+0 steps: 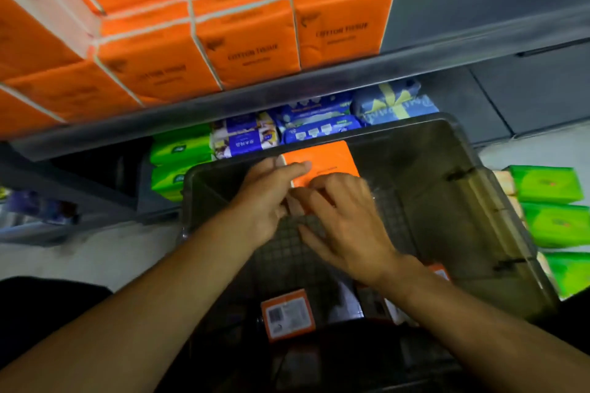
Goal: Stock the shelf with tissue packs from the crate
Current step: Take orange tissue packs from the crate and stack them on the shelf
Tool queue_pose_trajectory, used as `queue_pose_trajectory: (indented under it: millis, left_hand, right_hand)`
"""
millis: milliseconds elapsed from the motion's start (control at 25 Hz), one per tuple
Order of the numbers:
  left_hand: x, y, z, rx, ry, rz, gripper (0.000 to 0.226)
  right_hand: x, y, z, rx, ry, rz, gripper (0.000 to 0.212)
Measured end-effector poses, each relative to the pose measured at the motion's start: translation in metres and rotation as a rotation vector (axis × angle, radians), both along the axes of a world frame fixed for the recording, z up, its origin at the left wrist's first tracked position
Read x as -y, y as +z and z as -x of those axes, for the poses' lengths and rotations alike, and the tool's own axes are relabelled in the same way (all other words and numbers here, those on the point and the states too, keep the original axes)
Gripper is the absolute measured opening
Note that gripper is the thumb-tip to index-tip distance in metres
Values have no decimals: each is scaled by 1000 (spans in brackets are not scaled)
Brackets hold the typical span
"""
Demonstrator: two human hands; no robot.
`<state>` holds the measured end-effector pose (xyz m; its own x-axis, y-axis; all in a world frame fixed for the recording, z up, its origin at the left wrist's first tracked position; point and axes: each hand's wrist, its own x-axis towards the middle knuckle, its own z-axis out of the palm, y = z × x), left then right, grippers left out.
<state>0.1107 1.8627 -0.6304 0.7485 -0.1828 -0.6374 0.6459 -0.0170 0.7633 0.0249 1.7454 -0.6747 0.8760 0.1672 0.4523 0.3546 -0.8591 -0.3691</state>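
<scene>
Two bare forearms reach forward from the bottom of the view into a dark grey crate (pixel 498 201) with a gridded floor. Nearest the person, below the wrists, a small orange pack (pixel 289 316) lies in the crate with its barcode label facing up, and part of another orange item shows just under the right wrist. The left hand (pixel 265 198) and right hand (pixel 343 220) sit close together over the middle of the crate, fingers spread and partly curled. Both meet at the near edge of a flat orange tissue pack (pixel 322 163) leaning at the crate's far wall; the left fingers touch its left edge and the right fingers cover its lower part, but motion blur means I cannot tell whether either hand has actually closed on it. Beyond the hands, past the crate rim, a low shelf holds green, blue and white packs. To the right of the right hand, outside the crate, sit more green packs (pixel 549 185). Farthest away, above both hands, a grey shelf (pixel 479 41) carries tight rows of orange packs (pixel 249 48) printed with "COTTON TISSUE", with bare shelf to the right of the rows.
</scene>
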Motion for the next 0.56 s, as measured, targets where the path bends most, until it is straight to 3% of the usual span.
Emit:
queue_pose_trajectory:
  millis: [280,400,560]
  left_hand:
    - [-22,94,-20,287,-217,56,35]
    - [-37,120,-33,371,-217,134,53]
    - [-51,137,-47,437,-92,321,54]
  right_hand:
    - [36,85,-19,-60,-265,-444,38]
    - [33,120,-37,-194,-196,-877,44]
    - [12,138,-57,-350,-116,-1164,35]
